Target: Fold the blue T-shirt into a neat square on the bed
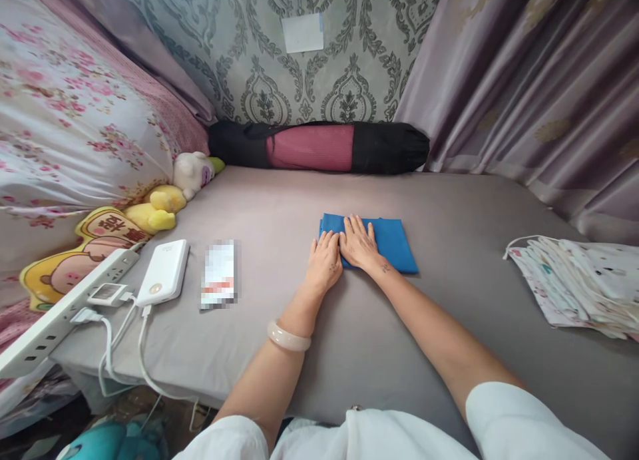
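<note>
A blue cloth [394, 241], folded into a flat rectangle, lies on the grey sheet in front of me. My right hand [358, 241] rests flat on its left half with the fingers stretched out. Beside it, my left hand [325, 259] lies over the cloth's left edge, its fingers reaching forward. The two hands touch or nearly touch at the thumbs. Neither hand is wrapped around anything. Part of the cloth is hidden under both hands.
A stack of folded fabric [584, 283] lies at the right. On the left are a white power bank [164, 270], a blurred packet [218, 273], a power strip [70, 307] with cables, and plush toys [156, 207]. A black and pink rolled bag [319, 147] lies along the wall.
</note>
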{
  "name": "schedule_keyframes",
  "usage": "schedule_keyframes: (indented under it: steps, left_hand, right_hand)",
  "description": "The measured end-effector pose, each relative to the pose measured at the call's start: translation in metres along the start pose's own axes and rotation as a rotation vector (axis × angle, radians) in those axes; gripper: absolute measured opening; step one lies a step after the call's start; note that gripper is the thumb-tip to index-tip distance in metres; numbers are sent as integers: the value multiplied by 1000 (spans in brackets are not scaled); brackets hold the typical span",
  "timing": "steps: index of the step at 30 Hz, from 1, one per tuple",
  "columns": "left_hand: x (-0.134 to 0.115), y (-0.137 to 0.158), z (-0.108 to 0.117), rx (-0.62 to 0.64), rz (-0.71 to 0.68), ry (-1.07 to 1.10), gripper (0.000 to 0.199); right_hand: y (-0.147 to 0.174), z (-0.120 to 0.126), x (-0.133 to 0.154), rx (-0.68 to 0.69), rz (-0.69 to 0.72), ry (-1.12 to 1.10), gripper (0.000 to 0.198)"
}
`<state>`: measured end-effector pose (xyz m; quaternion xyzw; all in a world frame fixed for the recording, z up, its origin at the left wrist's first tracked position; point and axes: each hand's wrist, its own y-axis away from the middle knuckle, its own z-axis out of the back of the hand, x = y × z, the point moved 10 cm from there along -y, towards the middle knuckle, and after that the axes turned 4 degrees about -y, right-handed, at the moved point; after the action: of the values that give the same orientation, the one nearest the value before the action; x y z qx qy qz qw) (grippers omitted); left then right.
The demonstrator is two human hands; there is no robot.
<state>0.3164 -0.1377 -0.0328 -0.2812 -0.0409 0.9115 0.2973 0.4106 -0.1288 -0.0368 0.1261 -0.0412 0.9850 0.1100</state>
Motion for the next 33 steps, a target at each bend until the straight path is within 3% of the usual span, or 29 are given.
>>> schedule_keyframes:
  steps: [3,14,20,33]
  left_hand:
    - [0,3,-9,76,9,-82,45]
    - [-3,3,-4,57,14,-108,43]
    - [-9,7,-8,104,-22,-163,55]
    - [-10,9,-9,162,-19,-245,62]
  right_hand:
    - [-1,-7,-6,37,-16,2,58]
    - [-2,-9,-10,86,-13,-46,58]
    - [5,12,-30,-68,-34,46,57]
    - [7,3,-40,-46,-58,73,56]
